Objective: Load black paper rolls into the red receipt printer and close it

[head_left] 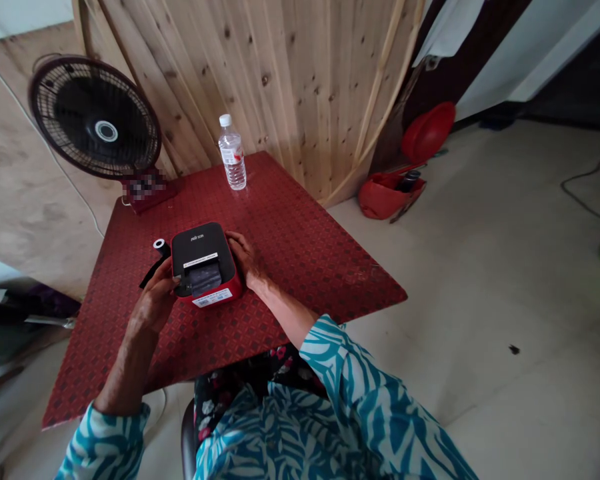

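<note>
Head view, clock positions taken from the device at the centre, 12 being the far side. The left hand [153, 303] is placed at 8 o'clock, its forearm brought in from 7; the thumb is laid at the near-left top corner, and the other fingers are partly hidden along the side. The right hand [244, 259] is placed at 3 o'clock, its forearm brought in from 4, with the fingers bent lightly against the right side. The device is flanked by both hands; whether pressure is applied by either cannot be told. Both forearms are covered in part by patterned sleeves [360, 380].

The boxy device [195, 250] is seated on the red patterned table [300, 233], its top being black and its body red, with rounded corners. A dark sheet [206, 277] is seen at the top opening, towards 6 o'clock. A small roll [160, 246] is found just beside it at 10 o'clock.

Pale lettering is carried on the top, and white labels on the strip above the opening and on the near face; none can be read with certainty. A labelled bottle [233, 160] is stood upright at 1 o'clock, its print likewise illegible.
</note>
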`<state>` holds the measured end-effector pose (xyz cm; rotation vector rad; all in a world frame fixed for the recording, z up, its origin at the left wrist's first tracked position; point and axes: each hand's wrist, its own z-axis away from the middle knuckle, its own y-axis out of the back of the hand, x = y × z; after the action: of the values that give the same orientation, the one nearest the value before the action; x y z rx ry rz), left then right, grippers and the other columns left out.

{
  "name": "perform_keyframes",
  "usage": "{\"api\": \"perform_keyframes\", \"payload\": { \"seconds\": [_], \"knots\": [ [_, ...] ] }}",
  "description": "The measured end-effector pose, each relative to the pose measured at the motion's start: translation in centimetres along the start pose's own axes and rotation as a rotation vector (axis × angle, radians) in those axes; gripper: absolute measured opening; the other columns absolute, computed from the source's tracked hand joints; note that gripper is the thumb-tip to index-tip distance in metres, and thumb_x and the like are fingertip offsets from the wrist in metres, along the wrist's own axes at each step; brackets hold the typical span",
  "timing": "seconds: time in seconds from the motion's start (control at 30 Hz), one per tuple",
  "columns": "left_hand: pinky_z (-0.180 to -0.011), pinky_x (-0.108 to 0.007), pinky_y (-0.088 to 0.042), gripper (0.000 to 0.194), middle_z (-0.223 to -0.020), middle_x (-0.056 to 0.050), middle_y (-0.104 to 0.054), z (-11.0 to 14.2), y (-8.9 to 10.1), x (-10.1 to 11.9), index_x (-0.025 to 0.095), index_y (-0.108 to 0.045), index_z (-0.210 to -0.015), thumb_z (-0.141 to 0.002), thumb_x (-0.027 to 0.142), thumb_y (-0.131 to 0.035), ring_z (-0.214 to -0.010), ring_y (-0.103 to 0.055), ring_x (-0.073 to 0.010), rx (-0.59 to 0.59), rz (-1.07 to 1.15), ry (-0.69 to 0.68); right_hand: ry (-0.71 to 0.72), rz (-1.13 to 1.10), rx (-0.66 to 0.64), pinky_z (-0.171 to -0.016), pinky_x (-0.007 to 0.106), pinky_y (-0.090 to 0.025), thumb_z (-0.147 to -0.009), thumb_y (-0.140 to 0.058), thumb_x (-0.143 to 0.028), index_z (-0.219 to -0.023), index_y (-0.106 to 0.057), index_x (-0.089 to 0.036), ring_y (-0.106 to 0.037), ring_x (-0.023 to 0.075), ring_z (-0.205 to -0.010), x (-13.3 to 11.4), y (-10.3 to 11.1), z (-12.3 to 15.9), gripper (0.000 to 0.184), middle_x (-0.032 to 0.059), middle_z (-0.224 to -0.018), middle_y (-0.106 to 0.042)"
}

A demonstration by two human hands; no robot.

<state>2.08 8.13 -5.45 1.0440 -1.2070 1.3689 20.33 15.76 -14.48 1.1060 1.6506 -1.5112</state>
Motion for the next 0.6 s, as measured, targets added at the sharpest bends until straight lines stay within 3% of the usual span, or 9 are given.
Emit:
{"api": "perform_keyframes", "payload": {
  "seconds": [0.2, 0.6],
  "knots": [
    [-0.081, -0.035, -0.054, 0.058, -0.103, -0.006, -0.075, -0.20, -0.64, 0.47, 0.019, -0.068, -0.114, -0.056, 0.021, -0.070, -0.095, -0.069, -0.0270, -0.054, 0.066, 0.035, -0.001, 0.041, -0.004, -0.100, 0.038, -0.046, -0.084, -0.057, -0.041, -0.106, -0.067, -0.031, -0.061, 0.0196, -0.112, 0.02, 0.10, 0.02, 0.027, -0.0013, -0.113, -0.070],
    [-0.079, -0.035, -0.055, 0.051, -0.096, -0.005, -0.077, -0.01, -0.69, 0.17, 0.020, -0.071, -0.107, -0.056, 0.019, -0.071, -0.092, -0.071, -0.0273, 0.010, 0.082, 0.006, -0.003, -0.011, -0.002, -0.098, 0.037, -0.047, -0.081, -0.059, -0.042, -0.105, -0.067, -0.027, -0.062, 0.0192, -0.107, -0.46, -0.09, 0.43, 0.030, 0.0001, -0.109, -0.071]
  ]
}}
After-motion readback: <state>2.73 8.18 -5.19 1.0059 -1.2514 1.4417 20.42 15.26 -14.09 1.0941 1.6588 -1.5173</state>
